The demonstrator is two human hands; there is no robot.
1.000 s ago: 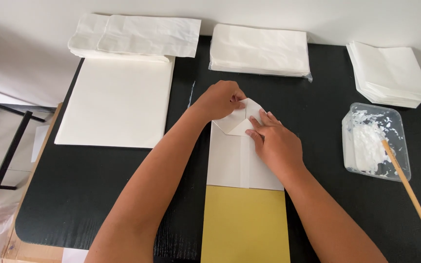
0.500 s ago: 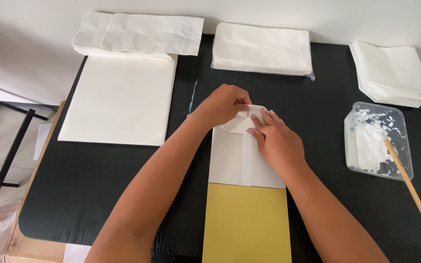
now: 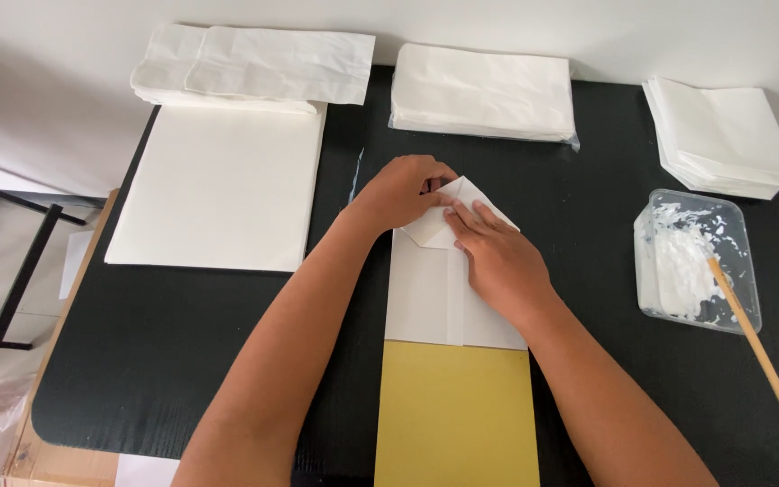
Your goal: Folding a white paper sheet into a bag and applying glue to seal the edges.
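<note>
A white paper bag (image 3: 426,298) lies flat in the middle of the black table, its lower end on a yellow sheet (image 3: 457,419). The bag's far end is folded into angled flaps. My left hand (image 3: 398,191) pinches the far left flap with curled fingers. My right hand (image 3: 498,257) lies flat on the right side of the bag, fingertips pressing on the fold where the flaps meet.
A large white sheet stack (image 3: 218,185) lies left, with white bags (image 3: 254,63) behind it. More white bag stacks sit at the far middle (image 3: 484,90) and far right (image 3: 723,135). A clear tub of white paste (image 3: 691,261) with a wooden stick (image 3: 764,361) stands right.
My right hand's fingers have slid a little up and left along the fold toward my left hand. The bag and the other things stay in place.
</note>
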